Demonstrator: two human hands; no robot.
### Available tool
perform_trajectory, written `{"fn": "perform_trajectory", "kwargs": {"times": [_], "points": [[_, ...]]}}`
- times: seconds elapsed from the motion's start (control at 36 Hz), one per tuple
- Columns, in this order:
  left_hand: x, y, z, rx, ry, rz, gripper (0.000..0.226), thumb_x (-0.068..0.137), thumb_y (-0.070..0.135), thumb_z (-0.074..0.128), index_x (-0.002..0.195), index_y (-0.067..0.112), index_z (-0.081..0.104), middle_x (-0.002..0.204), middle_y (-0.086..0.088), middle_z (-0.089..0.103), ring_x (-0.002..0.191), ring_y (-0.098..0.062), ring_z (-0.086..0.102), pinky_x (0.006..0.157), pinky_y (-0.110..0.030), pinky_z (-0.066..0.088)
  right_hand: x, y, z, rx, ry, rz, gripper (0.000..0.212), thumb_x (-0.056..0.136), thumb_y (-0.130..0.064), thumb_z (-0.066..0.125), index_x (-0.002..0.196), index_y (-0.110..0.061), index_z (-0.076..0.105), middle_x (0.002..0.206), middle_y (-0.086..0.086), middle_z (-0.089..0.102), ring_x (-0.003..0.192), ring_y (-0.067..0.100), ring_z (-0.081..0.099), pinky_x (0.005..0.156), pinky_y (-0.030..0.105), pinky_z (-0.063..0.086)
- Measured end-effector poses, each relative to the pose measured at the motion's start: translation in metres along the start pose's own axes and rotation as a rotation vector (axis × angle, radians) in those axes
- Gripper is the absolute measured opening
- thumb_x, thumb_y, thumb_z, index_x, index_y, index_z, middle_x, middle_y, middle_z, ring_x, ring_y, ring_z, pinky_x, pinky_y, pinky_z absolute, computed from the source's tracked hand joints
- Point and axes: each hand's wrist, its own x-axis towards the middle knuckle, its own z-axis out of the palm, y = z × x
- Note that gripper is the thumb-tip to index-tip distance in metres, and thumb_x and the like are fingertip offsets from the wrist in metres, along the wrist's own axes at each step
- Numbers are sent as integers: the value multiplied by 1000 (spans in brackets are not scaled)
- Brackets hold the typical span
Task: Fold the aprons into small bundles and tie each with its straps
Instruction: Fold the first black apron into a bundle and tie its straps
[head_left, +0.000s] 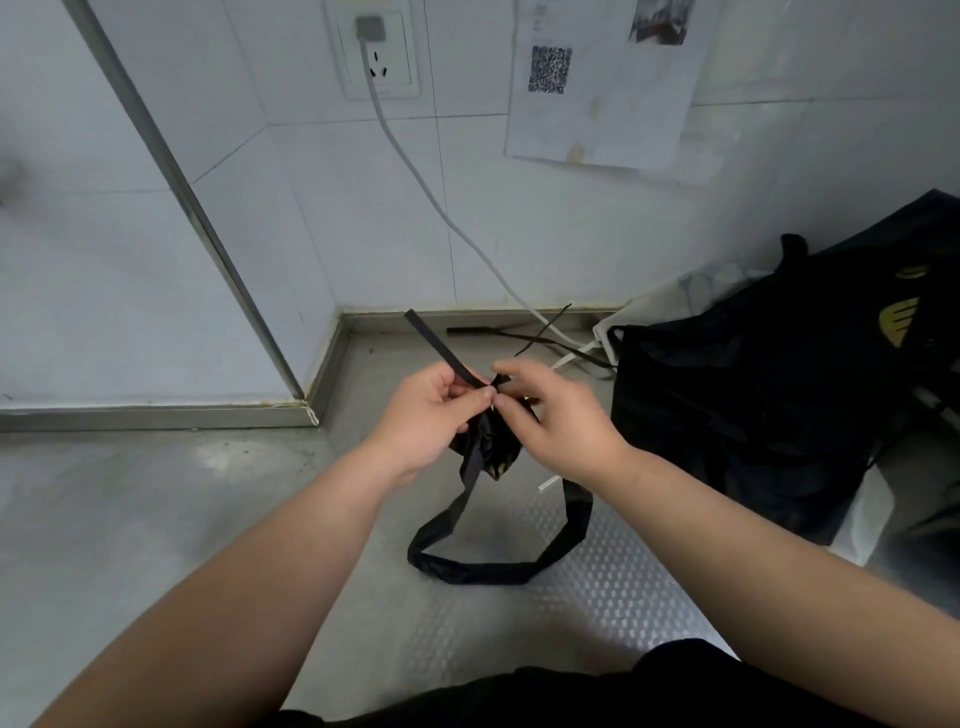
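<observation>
Apron bundle (485, 441) hangs between left hand (423, 415) and right hand (558, 423), both pinching its strap (441, 345) just above; slack there could let it unroll.

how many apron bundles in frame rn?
1: the apron bundle held between left hand and right hand above the counter. The black fabric pile at right is loose and may hide more.

Light: even, cool, moderately bright; shadows soft. Glare patch on embossed counter (618, 587). Wide-angle bending at edges; slight overall softness.
</observation>
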Motion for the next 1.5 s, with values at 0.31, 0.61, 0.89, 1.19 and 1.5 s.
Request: {"fn": "perform_trajectory", "kwargs": {"times": [0.31, 0.61, 0.89, 1.19, 1.5], "points": [[-2, -1, 0, -60, 43, 87, 19, 83, -2, 65, 78, 17, 63, 69, 5, 64, 64, 0, 60, 64, -13, 48, 14, -2, -4, -129, -248, 81, 23, 97, -22, 49, 92, -2, 61, 82, 3, 47, 81, 17, 46, 64, 24, 27], [-1, 2, -6, 7, -1, 68, 17, 85, 3, 65, 79, 19, 64, 67, 7, 61, 59, 4, 56, 55, -10, 42, 14, 1, 2, -288, -114, -104, 23, 91, -7, 51, 107, -10, 68, 83, 10, 67, 78, 27, 60, 70, 37, 47], [0, -3, -8, -49, 73, 92, 18, 87, -1, 61, 77, 15, 61, 68, 1, 61, 58, 1, 56, 57, -11, 43, 24, -15, 0, -44, -237, 200, 18, 96, -16, 49, 107, -7, 60, 91, 9, 66, 86, 25, 62, 75, 34, 50], [2, -5, -17, -78, 2, -35, 14, 89, -2, 57, 84, 11, 59, 72, -3, 62, 68, -13, 53, 63, -22, 42, 17, -21, -7, 276, -298, 176, 35, 85, 11, 49, 111, -7, 65, 97, -3, 65, 89, 1, 59, 82, 5, 43], [3, 0, -14, -198, -8, -53, 14, 91, 2, 54, 84, 11, 61, 80, -8, 59, 81, -22, 50, 77, -31, 38, 17, -1, 4, -48, 138, -262, 15, 82, -13, 67, 94, -10, 76, 83, -1, 74, 87, 6, 62, 74, 10, 46]]}}
